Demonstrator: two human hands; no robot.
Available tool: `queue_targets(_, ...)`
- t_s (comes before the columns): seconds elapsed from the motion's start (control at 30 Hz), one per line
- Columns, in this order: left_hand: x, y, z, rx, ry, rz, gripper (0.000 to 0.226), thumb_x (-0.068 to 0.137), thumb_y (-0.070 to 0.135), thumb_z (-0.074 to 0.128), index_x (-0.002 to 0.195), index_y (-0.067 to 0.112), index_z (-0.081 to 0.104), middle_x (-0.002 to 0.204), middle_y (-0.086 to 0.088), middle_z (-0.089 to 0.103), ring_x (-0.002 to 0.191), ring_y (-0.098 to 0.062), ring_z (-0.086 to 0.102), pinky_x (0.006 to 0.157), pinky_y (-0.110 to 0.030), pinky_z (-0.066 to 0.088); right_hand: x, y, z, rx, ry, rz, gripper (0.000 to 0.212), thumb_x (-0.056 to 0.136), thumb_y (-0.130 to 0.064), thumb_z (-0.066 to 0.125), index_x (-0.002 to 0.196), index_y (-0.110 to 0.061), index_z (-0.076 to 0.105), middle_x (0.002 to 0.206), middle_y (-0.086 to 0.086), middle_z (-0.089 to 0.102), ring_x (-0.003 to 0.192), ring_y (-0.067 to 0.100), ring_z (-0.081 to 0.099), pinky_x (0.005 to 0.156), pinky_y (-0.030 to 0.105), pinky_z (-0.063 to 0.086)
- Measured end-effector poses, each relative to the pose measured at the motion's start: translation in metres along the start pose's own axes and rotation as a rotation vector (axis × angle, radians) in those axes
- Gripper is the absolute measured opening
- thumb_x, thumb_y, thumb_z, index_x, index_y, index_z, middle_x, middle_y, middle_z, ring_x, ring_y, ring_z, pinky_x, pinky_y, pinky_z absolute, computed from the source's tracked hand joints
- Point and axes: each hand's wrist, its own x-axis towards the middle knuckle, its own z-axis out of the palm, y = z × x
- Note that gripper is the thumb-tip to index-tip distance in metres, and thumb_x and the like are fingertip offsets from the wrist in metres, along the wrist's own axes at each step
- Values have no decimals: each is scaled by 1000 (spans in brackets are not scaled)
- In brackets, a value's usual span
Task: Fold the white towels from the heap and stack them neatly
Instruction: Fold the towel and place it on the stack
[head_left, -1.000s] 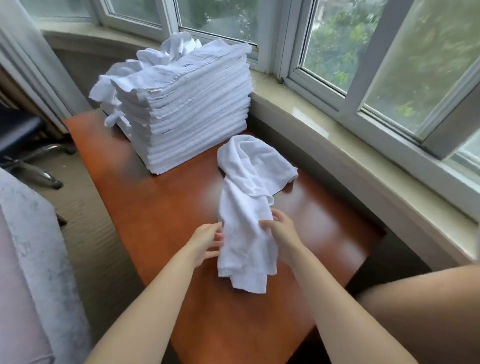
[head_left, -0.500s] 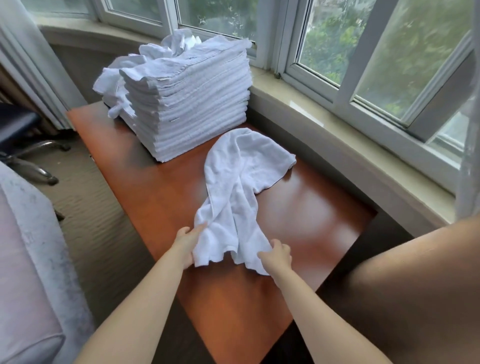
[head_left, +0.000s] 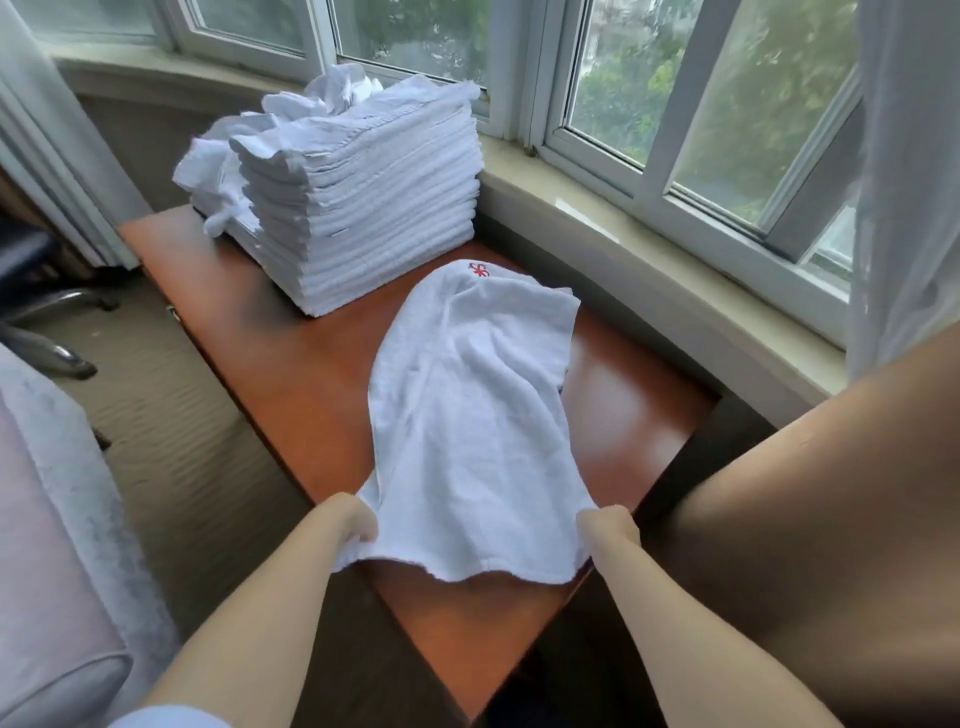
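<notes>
Towel gripped by L hand & R hand over table.

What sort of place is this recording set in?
Probably a hotel or guest room, or a similar lodging, though that is a guess. A tall stack of folded towels sits on a wooden table beside a bay window, and the spread towel bears a red embroidered mark.

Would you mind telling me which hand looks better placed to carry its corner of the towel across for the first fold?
Probably the left hand: it and the right hand both grip near corners of the towel, but a leg crowds the right side.
</notes>
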Motion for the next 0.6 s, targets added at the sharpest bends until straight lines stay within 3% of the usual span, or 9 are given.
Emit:
queue_targets(0.07,-11,3,0,81,-183,-21,65,96,20,51,150,1,21,149,-18,35,124,-31,47,95,-36,45,-9,12,7,-79,12,-32,50,88,-12,49,137,-5,42,110,11,56,98,29,56,82,35,50)
queue_targets(0.13,-25,8,-1,133,-284,-24,74,89,29,62,149,9,25,132,-16,48,105,-28,58,71,-33,55,-19,12,11,-163,102,-80,57,84,-16,52,139,-13,37,136,14,42,123,33,41,101,42,40)
queue_targets(0.2,-29,14,2,25,-255,18,69,90,37,62,145,10,32,126,-9,54,94,-21,61,59,-30,56,-25,6,10,-220,176,-193,63,82,-19,53,142,-21,33,140,10,33,128,31,32,106,42,33)
queue_targets(0.3,-12,21,5,-230,136,129,64,91,41,58,140,5,38,134,-12,52,116,-29,55,94,-42,49,-22,-4,11,-249,105,-388,67,84,-21,50,147,-23,29,148,2,28,133,26,27,110,39,30)
queue_targets(0.37,1,27,1,-471,262,193,64,89,36,60,140,5,37,138,-13,48,120,-32,52,95,-38,46,-13,-10,13,-318,56,-459,66,88,-26,49,150,-22,26,154,1,23,137,26,23,112,38,28)
queue_targets(0.43,14,38,-6,-664,265,204,70,89,31,64,143,2,32,144,-15,43,126,-33,48,96,-37,43,1,-22,16,-328,22,-469,59,93,-30,46,148,-20,29,153,1,26,137,28,23,111,39,28)
queue_targets(0.53,35,53,-20,-837,312,129,68,91,31,62,143,-2,33,145,-17,42,128,-34,45,95,-36,40,27,-48,16,-158,59,-397,41,96,-27,41,135,-15,47,142,3,43,130,29,31,103,38,33)
queue_targets(0.6,50,64,-34,-931,347,87,66,91,32,61,141,-3,35,142,-17,44,126,-34,47,94,-36,41,44,-70,13,-23,85,-351,42,98,-25,39,138,-12,47,142,6,46,131,31,33,103,37,34)
